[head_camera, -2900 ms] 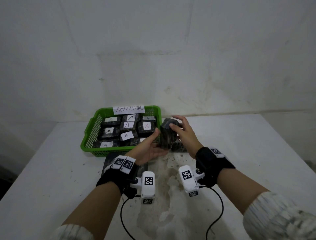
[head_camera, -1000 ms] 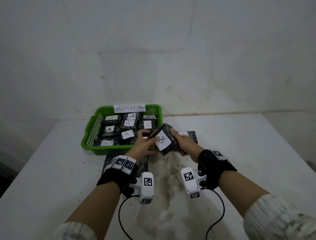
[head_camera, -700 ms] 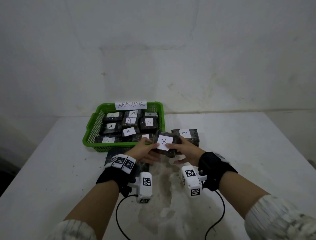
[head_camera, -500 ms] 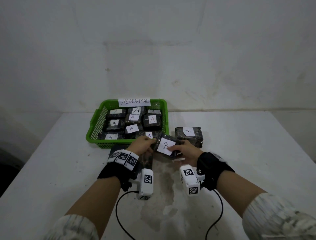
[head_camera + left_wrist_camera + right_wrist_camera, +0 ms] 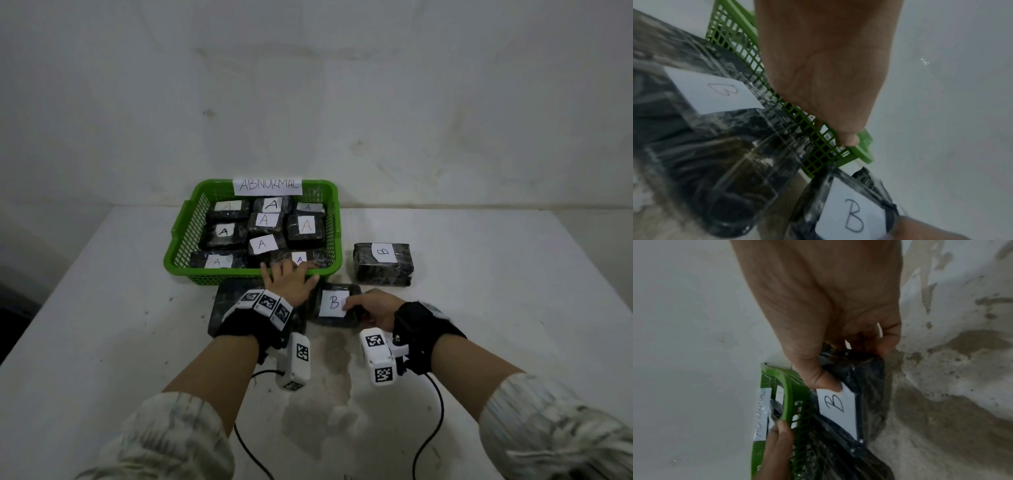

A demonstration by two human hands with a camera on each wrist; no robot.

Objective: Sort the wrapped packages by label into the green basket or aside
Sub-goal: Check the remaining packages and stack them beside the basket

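A dark wrapped package labelled B (image 5: 334,305) lies flat on the table just before the green basket (image 5: 239,277). My right hand (image 5: 368,306) grips its near right end, thumb (image 5: 824,379) on the white label. My left hand (image 5: 289,279) is off that package, fingers spread over the basket's front rim (image 5: 863,146). The basket holds several packages labelled A (image 5: 262,244). A second B package (image 5: 383,263) stands right of the basket. A third B package (image 5: 715,92) lies under my left wrist (image 5: 222,305).
A paper sign reading ABNORMAL (image 5: 268,185) is fixed to the basket's back wall. The white table (image 5: 496,308) meets a wall behind and has a stained patch (image 5: 329,387) near me. Wrist-camera cables (image 5: 431,428) trail toward me.
The B package, held tilted in both hands before, has come down flat in front of the basket. My left hand let go and moved to the basket's rim; the right keeps hold.
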